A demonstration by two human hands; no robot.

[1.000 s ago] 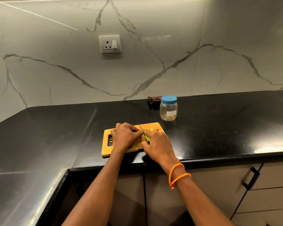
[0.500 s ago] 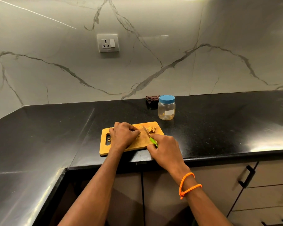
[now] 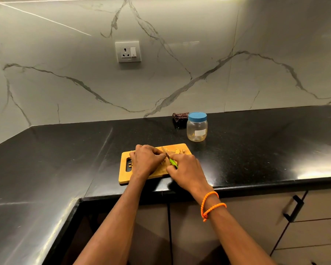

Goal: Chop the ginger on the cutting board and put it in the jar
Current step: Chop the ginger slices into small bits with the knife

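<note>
A wooden cutting board [image 3: 125, 175] lies near the front edge of the black counter. My left hand [image 3: 146, 159] rests curled on the board, its fingers pinching a piece of ginger that is mostly hidden beneath them. My right hand [image 3: 186, 169] grips a knife [image 3: 169, 158] with a green handle; its blade points away from me, right beside my left fingertips. Cut ginger pieces [image 3: 179, 150] lie at the board's far right corner, and a few bits [image 3: 130, 165] sit by the handle slot. Behind the board to the right stands a clear jar [image 3: 196, 129] with its blue lid on.
A dark folded cloth [image 3: 180, 116] lies against the marble wall behind the jar. A wall socket [image 3: 128, 52] sits above. The black counter [image 3: 256, 146] turns a corner at the left. Cabinet drawers with black handles [image 3: 294, 209] are below on the right.
My right hand, which had drawn back toward me with the knife half a second ago, has come forward again toward my left fingertips. The left hand stays on the ginger.
</note>
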